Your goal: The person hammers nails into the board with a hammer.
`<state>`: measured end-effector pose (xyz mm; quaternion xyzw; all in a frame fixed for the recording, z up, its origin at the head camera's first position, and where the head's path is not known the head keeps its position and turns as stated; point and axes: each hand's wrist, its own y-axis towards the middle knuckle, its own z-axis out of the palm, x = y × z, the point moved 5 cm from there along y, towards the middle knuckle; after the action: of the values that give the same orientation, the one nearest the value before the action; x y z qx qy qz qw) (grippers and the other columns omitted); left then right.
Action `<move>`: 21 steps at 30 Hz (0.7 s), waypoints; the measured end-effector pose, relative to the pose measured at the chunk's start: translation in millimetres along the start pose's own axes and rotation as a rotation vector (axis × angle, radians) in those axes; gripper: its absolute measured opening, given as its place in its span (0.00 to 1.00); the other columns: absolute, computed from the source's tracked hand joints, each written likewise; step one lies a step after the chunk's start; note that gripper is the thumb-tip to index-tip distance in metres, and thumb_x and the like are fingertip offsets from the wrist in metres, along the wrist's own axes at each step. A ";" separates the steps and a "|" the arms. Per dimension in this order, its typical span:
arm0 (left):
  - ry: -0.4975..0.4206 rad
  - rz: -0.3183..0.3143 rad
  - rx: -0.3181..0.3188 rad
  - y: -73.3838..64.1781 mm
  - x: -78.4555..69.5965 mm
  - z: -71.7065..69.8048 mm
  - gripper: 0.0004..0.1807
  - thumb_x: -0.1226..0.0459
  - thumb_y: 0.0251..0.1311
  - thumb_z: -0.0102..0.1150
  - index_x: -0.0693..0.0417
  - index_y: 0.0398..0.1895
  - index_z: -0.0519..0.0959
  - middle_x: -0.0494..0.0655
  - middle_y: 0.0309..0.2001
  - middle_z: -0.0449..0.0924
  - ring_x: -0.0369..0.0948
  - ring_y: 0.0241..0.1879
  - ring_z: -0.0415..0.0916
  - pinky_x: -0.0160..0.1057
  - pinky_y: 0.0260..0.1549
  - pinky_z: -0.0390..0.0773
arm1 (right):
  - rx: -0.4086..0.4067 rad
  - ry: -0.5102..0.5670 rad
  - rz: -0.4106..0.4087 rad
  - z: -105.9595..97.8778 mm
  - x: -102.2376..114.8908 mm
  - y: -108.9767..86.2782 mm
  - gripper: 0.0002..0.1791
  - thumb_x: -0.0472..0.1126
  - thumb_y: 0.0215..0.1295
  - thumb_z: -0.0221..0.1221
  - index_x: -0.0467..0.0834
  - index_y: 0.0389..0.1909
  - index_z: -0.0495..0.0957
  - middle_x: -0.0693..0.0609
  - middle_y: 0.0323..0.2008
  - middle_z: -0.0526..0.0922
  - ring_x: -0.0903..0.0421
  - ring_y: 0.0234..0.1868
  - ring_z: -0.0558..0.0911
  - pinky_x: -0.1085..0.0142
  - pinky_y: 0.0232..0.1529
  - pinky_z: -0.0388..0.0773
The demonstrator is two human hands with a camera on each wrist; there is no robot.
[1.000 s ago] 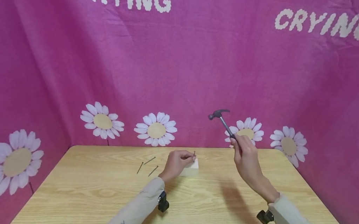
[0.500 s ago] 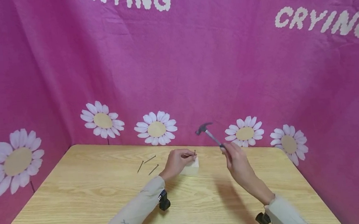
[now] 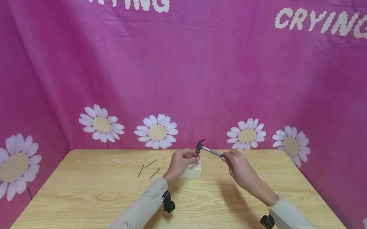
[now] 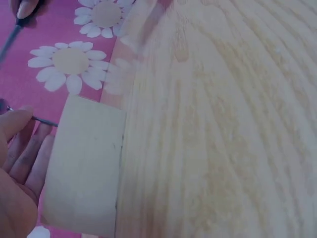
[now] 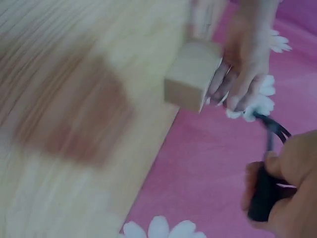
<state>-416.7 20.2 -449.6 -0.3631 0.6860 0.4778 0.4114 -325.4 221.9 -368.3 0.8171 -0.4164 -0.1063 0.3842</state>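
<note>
My left hand (image 3: 179, 165) pinches a nail (image 4: 45, 121) that stands on top of a pale wooden block (image 3: 192, 172). In the left wrist view the nail's point meets the block's upper face, and the other fingers lie beside the block. My right hand (image 3: 243, 172) grips a claw hammer (image 3: 211, 151) by its black handle. The hammer's dark head is at the nail's top, just above the left fingertips; whether it touches cannot be told. In the right wrist view the hammer head (image 5: 272, 125) is blurred and partly hidden by the right hand.
Left of the block lie three loose nails, one upright-slanting nail (image 3: 141, 171), a far nail (image 3: 150, 163) and a near nail (image 3: 154, 173). The wood-grain table (image 3: 90, 201) ends at a pink flowered cloth (image 3: 199, 73) behind.
My right hand has swung the hammer down and to the left, from raised in the air to the nail's top. The left hand keeps its pinch on the nail at the block.
</note>
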 end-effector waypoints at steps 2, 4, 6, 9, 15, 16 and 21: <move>-0.010 -0.001 -0.006 -1.5 1.1 -1.3 0.08 0.69 0.65 0.71 0.63 0.45 0.88 0.57 0.45 0.90 0.45 0.41 0.87 0.33 0.44 0.83 | -0.030 0.006 0.012 -1.8 -1.4 0.9 0.05 0.22 0.66 0.64 0.32 0.33 0.81 0.49 0.25 0.75 0.58 0.28 0.73 0.64 0.27 0.75; -0.018 0.006 -0.011 -2.4 0.9 -1.7 0.08 0.70 0.65 0.70 0.65 0.45 0.87 0.60 0.46 0.89 0.51 0.43 0.88 0.39 0.47 0.85 | -0.104 0.032 0.034 -8.3 -3.1 5.7 0.04 0.22 0.66 0.64 0.32 0.35 0.81 0.46 0.26 0.76 0.57 0.28 0.73 0.64 0.27 0.75; -0.021 0.018 -0.026 -3.8 -0.9 -2.7 0.08 0.71 0.66 0.69 0.66 0.46 0.87 0.63 0.46 0.89 0.57 0.45 0.87 0.44 0.49 0.85 | -0.154 0.055 0.039 -12.2 -4.5 10.1 0.03 0.23 0.67 0.64 0.32 0.36 0.82 0.45 0.27 0.78 0.57 0.30 0.74 0.63 0.28 0.74; -0.021 0.031 -0.063 -5.5 -2.0 -3.8 0.08 0.72 0.65 0.69 0.68 0.45 0.86 0.65 0.45 0.88 0.61 0.46 0.86 0.45 0.48 0.86 | -0.137 0.071 0.027 -6.9 -4.5 9.3 0.01 0.24 0.67 0.64 0.31 0.36 0.82 0.46 0.27 0.78 0.58 0.29 0.73 0.65 0.28 0.74; -0.017 0.034 -0.086 -9.0 0.7 -4.1 0.09 0.70 0.65 0.70 0.64 0.46 0.87 0.58 0.44 0.90 0.52 0.44 0.88 0.32 0.44 0.84 | -0.084 0.085 0.027 5.8 -6.1 -0.3 0.03 0.24 0.67 0.64 0.31 0.39 0.84 0.48 0.28 0.79 0.60 0.29 0.73 0.68 0.28 0.73; -0.014 0.036 -0.083 -9.5 1.0 -3.7 0.08 0.70 0.65 0.70 0.65 0.46 0.87 0.58 0.44 0.90 0.51 0.43 0.88 0.33 0.44 0.84 | -0.108 0.088 0.029 3.8 -6.5 0.3 0.03 0.24 0.67 0.65 0.30 0.40 0.84 0.47 0.29 0.80 0.60 0.29 0.73 0.69 0.28 0.72; 0.003 0.045 -0.072 -10.2 3.2 -2.0 0.07 0.69 0.67 0.69 0.64 0.45 0.87 0.57 0.43 0.90 0.46 0.41 0.88 0.35 0.45 0.85 | -0.148 0.046 -0.023 -4.7 -5.5 2.4 0.05 0.22 0.63 0.66 0.31 0.38 0.84 0.47 0.28 0.78 0.57 0.29 0.73 0.67 0.27 0.72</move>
<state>-409.3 15.1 -455.7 -0.3630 0.6768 0.5109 0.3862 -327.9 227.8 -364.2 0.7933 -0.3890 -0.1224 0.4520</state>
